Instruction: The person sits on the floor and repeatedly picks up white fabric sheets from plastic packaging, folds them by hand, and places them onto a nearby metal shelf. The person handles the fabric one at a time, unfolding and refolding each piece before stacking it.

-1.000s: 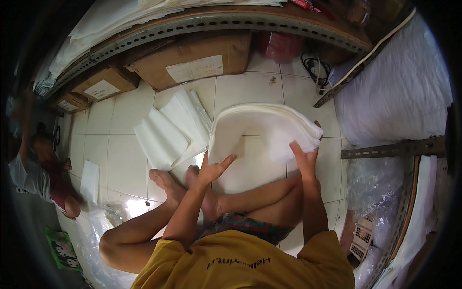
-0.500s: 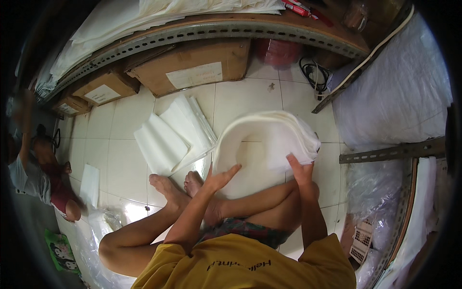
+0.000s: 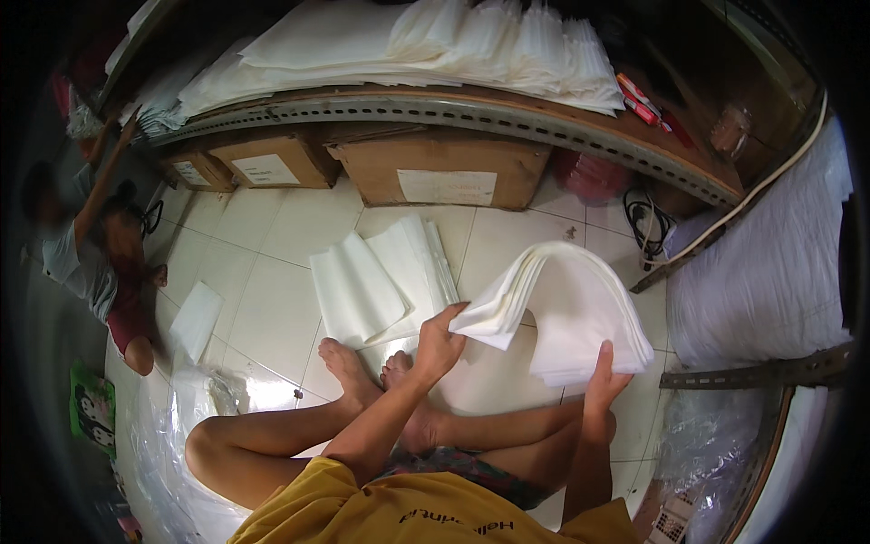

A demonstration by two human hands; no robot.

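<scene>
A stack of thin white sheets (image 3: 589, 304) is bent into an arch above the tiled floor in front of my crossed legs. My left hand (image 3: 442, 342) grips its left end, thumb on top and fingers underneath, and the edges fan a little there. At the other end my right hand (image 3: 605, 385) holds the lower right corner, its thumb raised along the near face; its fingers are partly hidden behind the sheets. Left of the arch, two overlapping piles of white sheets (image 3: 361, 288) lie on the floor just beyond my feet.
Ahead runs a metal-edged shelf (image 3: 390, 107) loaded with white sheet stacks, with cardboard boxes (image 3: 362, 172) beneath. Wrapped bulk material (image 3: 757, 263) stands at right. Clear plastic (image 3: 172, 444) lies at left. Farther left, another person (image 3: 86, 263) sits, arm raised toward the shelf.
The stack has gone from an upward-opening curve to a downward-opening arch. My left hand has turned and closed on its left end. The view has shifted, showing more of the shelf.
</scene>
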